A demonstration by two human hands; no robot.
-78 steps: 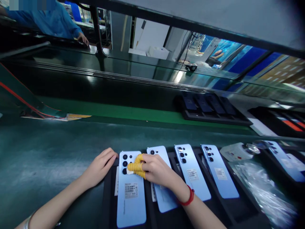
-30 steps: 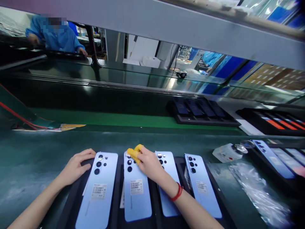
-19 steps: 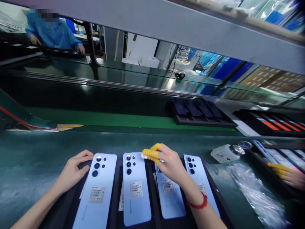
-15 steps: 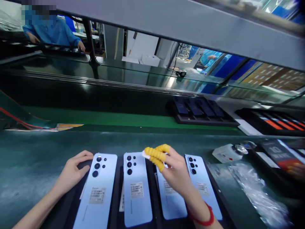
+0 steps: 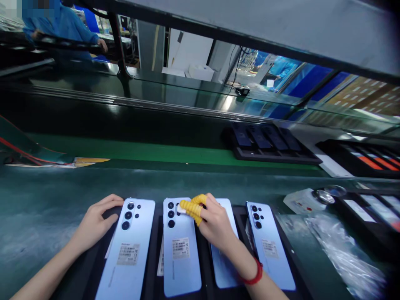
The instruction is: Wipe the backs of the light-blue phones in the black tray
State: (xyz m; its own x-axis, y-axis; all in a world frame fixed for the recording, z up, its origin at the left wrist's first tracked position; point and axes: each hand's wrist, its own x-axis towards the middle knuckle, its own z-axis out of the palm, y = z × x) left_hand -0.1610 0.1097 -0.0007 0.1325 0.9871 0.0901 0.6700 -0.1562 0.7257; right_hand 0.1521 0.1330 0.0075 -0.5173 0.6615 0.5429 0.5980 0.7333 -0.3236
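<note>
Several light-blue smartphones lie back up in a black tray [image 5: 204, 266], each with a camera cluster at the top. My left hand [image 5: 95, 223] rests at the tray's upper left corner, touching the edge of the leftmost phone [image 5: 131, 229], fingers stretched and thumb apart. My right hand [image 5: 215, 223], with yellow ribbed finger covers and a red wristband, pinches a small white wipe [image 5: 180, 209] at the cameras of the second phone [image 5: 181, 271]. This hand partly covers the third phone [image 5: 223, 266]. The rightmost phone [image 5: 270, 246] lies beyond my wrist.
A white bottle [image 5: 300, 201] with a metal top and clear plastic wrap [image 5: 343, 250] lie right of the tray. Further trays of phones [image 5: 265, 139] stand at the back right. Another black tray [image 5: 368, 208] is at the right. A person in blue [image 5: 70, 27] works far left.
My right hand has moved left with the white wipe, from the gap beside the second phone onto its camera area. More of the rightmost phone shows. The left hand has stayed put.
</note>
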